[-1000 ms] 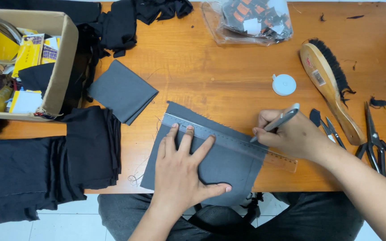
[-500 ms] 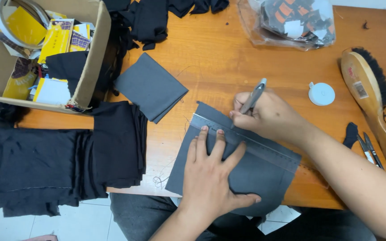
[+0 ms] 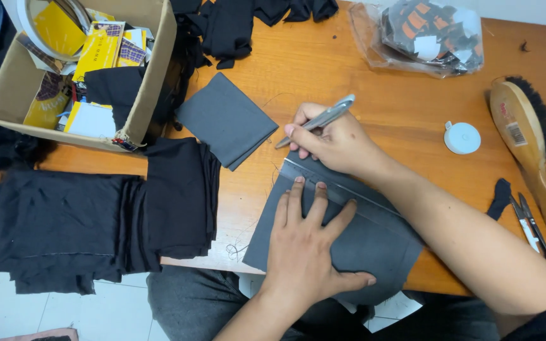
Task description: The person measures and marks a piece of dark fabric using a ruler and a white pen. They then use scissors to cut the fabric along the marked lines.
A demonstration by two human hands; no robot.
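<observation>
- Hands are working over a grey fabric piece [image 3: 349, 252] that is lying at the lower centre of the frame, on the near edge of the wooden counter [image 3: 374, 95].
- Left hand [image 3: 308, 252] is pressing flat on the grey fabric piece, its grip released and fingers spreading out, the fingertips touching a clear ruler [image 3: 342, 192].
- Clear ruler is lying slantwise across the upper edge of the fabric, running from centre toward the right.
- Right hand [image 3: 339, 142] is sitting just above the ruler's left end, its grip clenching around a silver pen [image 3: 317, 120] whose tip is pointing left and down, close to the fabric's upper left corner.
- Folded grey fabric square [image 3: 225, 120] is resting on the counter just left of the right hand, apart from it.
- Black cloth stack [image 3: 96, 227] is hanging over the counter edge at the left of the frame.
- Cardboard box [image 3: 153, 76] is sitting at the upper left, holding yellow packets and dark cloth.
- Clear plastic bag [image 3: 424, 38] is lying at the upper right.
- White round tape measure [image 3: 462, 137], wooden brush [image 3: 526, 151] and scissors [image 3: 532, 227] are lying at the right.
</observation>
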